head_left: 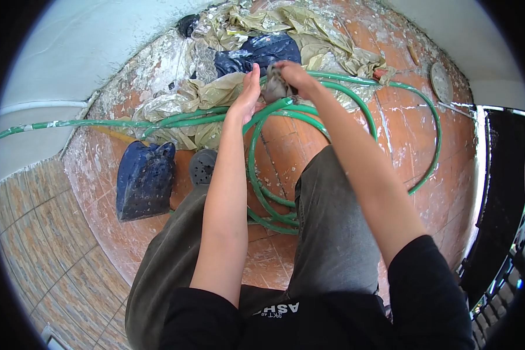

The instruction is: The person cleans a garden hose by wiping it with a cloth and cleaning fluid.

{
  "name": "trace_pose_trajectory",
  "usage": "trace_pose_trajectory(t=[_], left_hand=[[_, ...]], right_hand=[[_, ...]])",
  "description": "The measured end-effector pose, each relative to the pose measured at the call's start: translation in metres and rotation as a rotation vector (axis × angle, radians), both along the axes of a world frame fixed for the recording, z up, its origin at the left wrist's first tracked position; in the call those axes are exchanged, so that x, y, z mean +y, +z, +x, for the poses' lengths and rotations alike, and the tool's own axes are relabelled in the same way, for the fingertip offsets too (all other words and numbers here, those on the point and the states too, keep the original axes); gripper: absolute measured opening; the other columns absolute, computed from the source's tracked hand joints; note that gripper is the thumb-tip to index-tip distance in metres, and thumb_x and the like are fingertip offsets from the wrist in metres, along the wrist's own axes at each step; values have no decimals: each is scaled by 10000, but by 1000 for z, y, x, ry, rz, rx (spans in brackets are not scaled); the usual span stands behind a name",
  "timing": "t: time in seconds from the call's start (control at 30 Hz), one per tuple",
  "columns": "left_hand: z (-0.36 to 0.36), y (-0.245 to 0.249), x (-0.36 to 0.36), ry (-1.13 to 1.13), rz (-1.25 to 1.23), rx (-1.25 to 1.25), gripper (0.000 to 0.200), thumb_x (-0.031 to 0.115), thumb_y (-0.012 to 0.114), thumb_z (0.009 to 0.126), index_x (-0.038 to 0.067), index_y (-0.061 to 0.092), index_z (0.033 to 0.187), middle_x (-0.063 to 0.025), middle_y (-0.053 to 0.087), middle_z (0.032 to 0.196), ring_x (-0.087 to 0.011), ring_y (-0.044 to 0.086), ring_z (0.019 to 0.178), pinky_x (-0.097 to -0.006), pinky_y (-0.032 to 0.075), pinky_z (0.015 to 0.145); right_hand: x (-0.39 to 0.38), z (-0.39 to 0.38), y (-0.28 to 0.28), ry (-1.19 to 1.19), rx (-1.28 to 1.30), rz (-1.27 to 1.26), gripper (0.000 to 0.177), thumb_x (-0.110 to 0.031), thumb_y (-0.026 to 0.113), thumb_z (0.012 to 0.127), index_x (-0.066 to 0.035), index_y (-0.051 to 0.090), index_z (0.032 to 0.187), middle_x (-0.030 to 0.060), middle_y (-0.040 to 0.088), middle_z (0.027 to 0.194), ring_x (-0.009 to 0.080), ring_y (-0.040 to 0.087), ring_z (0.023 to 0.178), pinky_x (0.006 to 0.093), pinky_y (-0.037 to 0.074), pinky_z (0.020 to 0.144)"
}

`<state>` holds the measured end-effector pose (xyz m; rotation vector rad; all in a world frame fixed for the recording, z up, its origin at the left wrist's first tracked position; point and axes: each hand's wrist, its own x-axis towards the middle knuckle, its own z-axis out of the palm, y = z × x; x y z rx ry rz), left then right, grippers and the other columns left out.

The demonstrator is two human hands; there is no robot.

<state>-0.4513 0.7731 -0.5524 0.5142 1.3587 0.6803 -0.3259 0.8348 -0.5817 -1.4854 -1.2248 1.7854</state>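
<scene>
My right hand (294, 77) is closed on a crumpled grey-brown cloth (276, 86), which hangs between my two hands. Just left of the cloth, my left hand (249, 96) is raised with its fingers stretched upward and the palm turned toward the cloth. Below both hands, the cut end of a green hose (280, 105) points up to the right, close to the left palm. More loops of this hose lie on the tiled floor around and under my hands. Whether the left palm touches the hose is unclear.
A blue dustpan (146, 182) stands at the left near my shoe (202, 167). Crumpled tan sheeting (309, 26) and dark blue fabric (265, 49) lie beyond my hands. A round, stained disc (441, 83) is at the far right, near the wall.
</scene>
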Motion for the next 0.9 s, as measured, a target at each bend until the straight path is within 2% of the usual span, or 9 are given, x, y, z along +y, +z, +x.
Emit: trace_pose_trajectory(t=[0.13,0.27,0.4,0.5,0.63,0.7,0.73,0.8,0.9], left_hand=[[-9,7,4,-106,-16,103,865,715,280,734,98,162,1329,-175,368,1174,-264,506,871,-347,438,733],[-12,-3,6,50,161,444,718,659,333,758,53,530,1088,-130,552,895,-192,525,786,-325,441,568],[-12,-13,7,117,216,448,563,550,398,797,43,608,925,-101,581,849,-167,549,680,-294,439,514],[-14,-12,9,32,290,498,399,406,465,820,37,610,871,-49,588,738,-136,541,594,-272,428,497],[-41,-31,30,-500,430,479,280,299,515,758,41,622,752,-60,600,661,-150,545,611,-299,431,579],[-46,6,50,-896,308,612,364,360,527,716,28,626,830,-101,626,759,-178,567,651,-316,455,608],[-52,0,64,-906,172,602,417,372,520,736,5,597,918,-110,624,863,-205,587,693,-336,467,640],[-56,80,84,-1104,-29,693,492,435,527,757,35,545,1043,-86,576,1035,-188,557,928,-344,458,750],[-96,198,114,-1118,133,955,415,399,488,788,106,547,1076,-91,575,996,-191,529,956,-347,438,784]], right_hand=[[-26,-3,29,-194,549,-697,275,-278,438,749,-16,508,794,124,569,717,258,568,617,370,475,602],[-33,-21,4,-475,571,-619,164,-178,510,771,-17,496,800,108,559,729,224,566,574,367,493,511],[-32,-25,1,-746,389,-565,166,-38,556,728,18,478,863,103,532,733,218,555,580,390,485,495],[-38,-31,-5,-834,389,-555,217,-19,566,702,21,463,889,117,523,789,239,555,645,407,472,523],[-37,-35,-61,-546,646,-578,176,-181,448,784,-40,501,874,105,552,782,239,567,691,394,485,601],[-37,-29,-72,-473,816,-589,270,-254,412,821,-24,510,922,126,574,867,272,580,764,403,489,705],[-34,-27,-76,-452,815,-579,287,-270,413,827,-19,517,922,125,579,885,272,577,800,402,479,744],[-27,-29,-79,-420,822,-540,181,-207,453,796,-49,536,826,86,581,788,218,567,706,364,474,645],[-21,-13,-92,-317,931,-455,134,-158,454,793,-47,530,799,82,583,807,200,558,748,367,474,710]])
